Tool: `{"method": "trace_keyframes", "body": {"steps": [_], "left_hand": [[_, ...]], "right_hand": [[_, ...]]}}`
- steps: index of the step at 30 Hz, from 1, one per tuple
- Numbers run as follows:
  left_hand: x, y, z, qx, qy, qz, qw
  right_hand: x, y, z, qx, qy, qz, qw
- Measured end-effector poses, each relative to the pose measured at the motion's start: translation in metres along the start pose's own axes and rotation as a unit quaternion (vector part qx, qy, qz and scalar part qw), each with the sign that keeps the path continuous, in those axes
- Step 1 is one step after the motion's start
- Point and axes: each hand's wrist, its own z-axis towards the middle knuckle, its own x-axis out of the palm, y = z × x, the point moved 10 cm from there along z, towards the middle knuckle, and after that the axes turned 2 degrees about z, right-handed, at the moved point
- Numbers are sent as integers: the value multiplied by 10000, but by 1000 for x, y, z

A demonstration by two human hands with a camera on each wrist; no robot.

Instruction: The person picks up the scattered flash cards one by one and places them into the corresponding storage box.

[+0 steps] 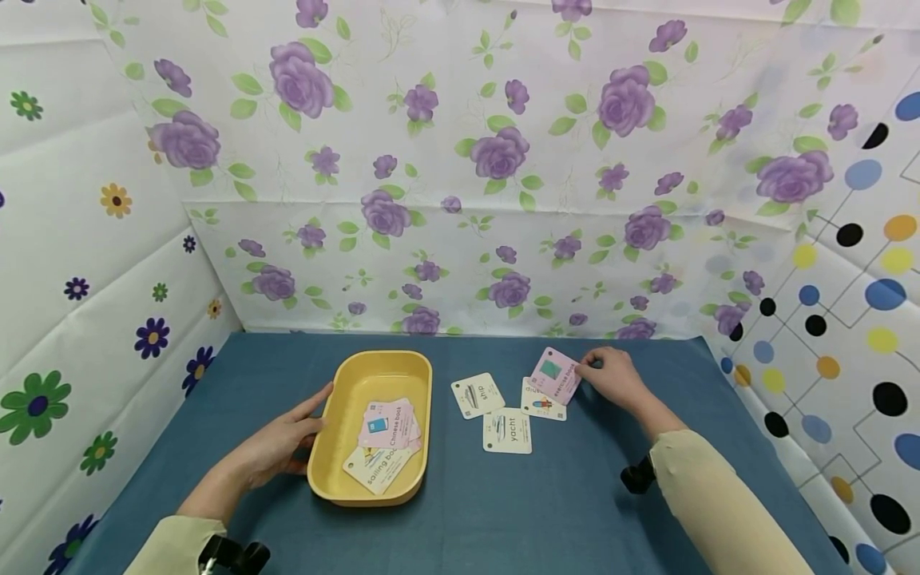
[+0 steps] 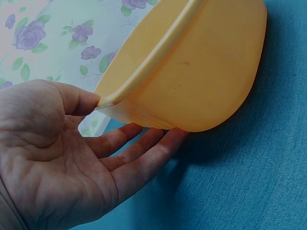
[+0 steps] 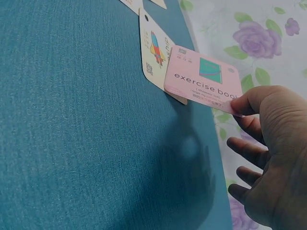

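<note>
My right hand (image 1: 616, 378) pinches a pink "exercise book" card (image 3: 206, 79) by its edge between thumb and forefinger, the other fingers spread. That card overlaps a white card with a rocket picture (image 3: 156, 50) on the table. Next to these lie a "ship" card (image 1: 477, 395) and a "yacht" card (image 1: 507, 431). My left hand (image 1: 276, 447) holds the left side of a yellow plastic basin (image 1: 331, 471), thumb at the rim and fingertips against the outer wall. Inside the basin, a pink "Chinese book" card (image 1: 388, 426) rests over a white "sailing boat" card (image 1: 377, 469) and other partly hidden cards.
A blue cloth (image 1: 460, 511) covers the table. Behind it hangs a floral sheet (image 1: 446, 263). Patterned sheets close off the left side (image 1: 86, 335) and the right side (image 1: 848, 343). Each wrist carries a dark camera mount (image 1: 638, 476).
</note>
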Motion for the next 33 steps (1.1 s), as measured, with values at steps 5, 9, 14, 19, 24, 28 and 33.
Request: {"method": "trace_keyframes", "body": {"steps": [5, 9, 14, 19, 24, 28, 33], "left_hand": [[0, 1, 1, 15, 11, -20, 10000], [0, 1, 1, 21, 15, -19, 10000], [0, 2, 1, 25, 15, 2, 10000], [0, 2, 1, 28, 18, -31, 10000], [0, 2, 1, 28, 2, -34, 10000], [0, 2, 1, 31, -8, -13, 10000], [1, 1, 1, 29, 10, -25, 10000]], "right_hand": [[-2, 0, -1, 38, -24, 59, 10000], [-3, -1, -1, 60, -30, 98, 9999], [-4, -2, -1, 58, -65, 147, 9999], [-6, -1, -2, 3, -122, 168, 9998], [-7, -1, -3, -10, -169, 190, 9997], [-8, -1, -4, 17, -165, 237, 9996], [-11, 2, -4, -35, -209, 380, 9991]]}}
